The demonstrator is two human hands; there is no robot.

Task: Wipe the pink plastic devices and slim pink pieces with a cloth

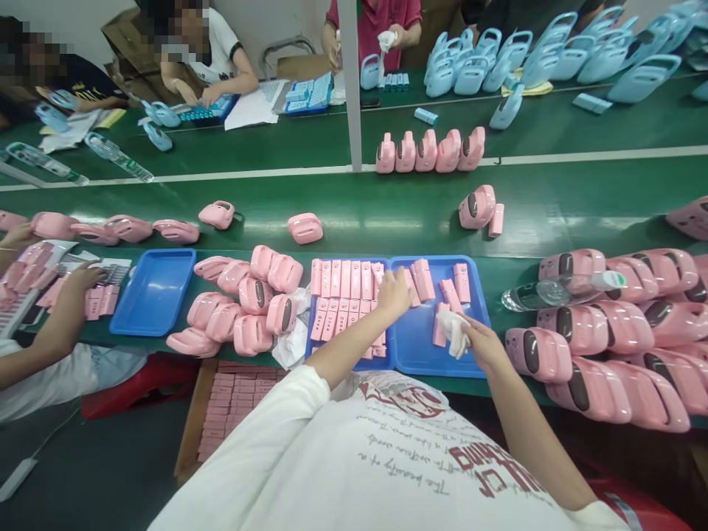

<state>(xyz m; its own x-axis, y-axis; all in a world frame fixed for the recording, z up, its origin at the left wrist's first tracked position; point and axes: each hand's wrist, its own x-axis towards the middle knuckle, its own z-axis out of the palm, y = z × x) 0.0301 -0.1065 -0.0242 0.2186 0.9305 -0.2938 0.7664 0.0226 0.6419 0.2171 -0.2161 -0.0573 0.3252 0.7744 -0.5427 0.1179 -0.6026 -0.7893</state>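
Observation:
My left hand point(394, 295) reaches over the seam between two blue trays, fingers curled downward; what they grip, if anything, is hidden. Rows of small pink rectangular blocks point(346, 279) with dark markings fill the left blue tray point(391, 354) beside it. Just right of that hand, more pink blocks point(423, 280) stand or lean in the right blue tray point(412, 360). A crumpled white cloth point(454, 333) is pinched in my right hand point(482, 341), above that tray's right side. The cloth partly covers a pink block point(439, 328) beneath it.
Pink handled cases point(586, 332) crowd the right, with a clear bottle point(545, 293) lying on them. More pink cases point(254, 295) are piled left, near an empty blue tray point(155, 291). A co-worker's hand point(82, 280) is at far left. Light-blue cases point(470, 66) stand across the bench.

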